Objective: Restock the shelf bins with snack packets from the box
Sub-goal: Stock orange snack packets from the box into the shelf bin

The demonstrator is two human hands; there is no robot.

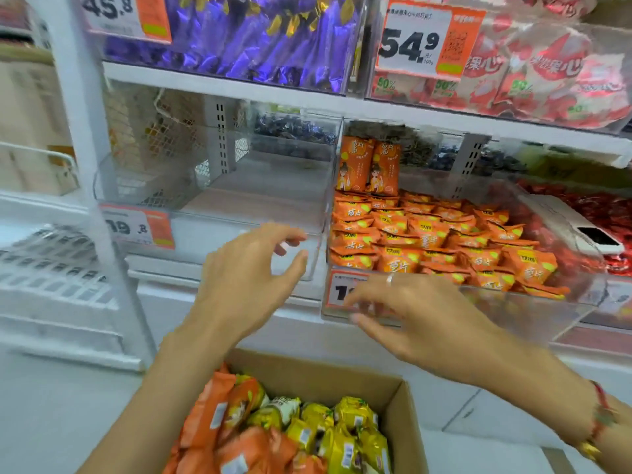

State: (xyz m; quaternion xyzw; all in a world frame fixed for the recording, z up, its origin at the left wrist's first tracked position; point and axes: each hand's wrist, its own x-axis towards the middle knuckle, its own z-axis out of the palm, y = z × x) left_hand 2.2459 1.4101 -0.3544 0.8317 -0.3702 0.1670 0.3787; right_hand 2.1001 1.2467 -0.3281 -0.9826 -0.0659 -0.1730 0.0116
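A cardboard box (403,401) at the bottom holds orange snack packets (246,449) and yellow snack packets (345,436). On the middle shelf, a clear bin (533,313) on the right is full of orange packets (431,237); the clear bin (219,234) to its left holds no packets. My left hand (249,278) hovers in front of the left bin's front wall, fingers spread and holding nothing. My right hand (420,313) reaches across the front of the full bin, fingers straight, over its price tag (342,289).
The top shelf carries a bin of purple sweets (260,42) and a bin of red-and-white packets (533,73), each with a price tag. A white device (574,224) lies on red packets at the right. White wire shelving (51,268) stands at the left.
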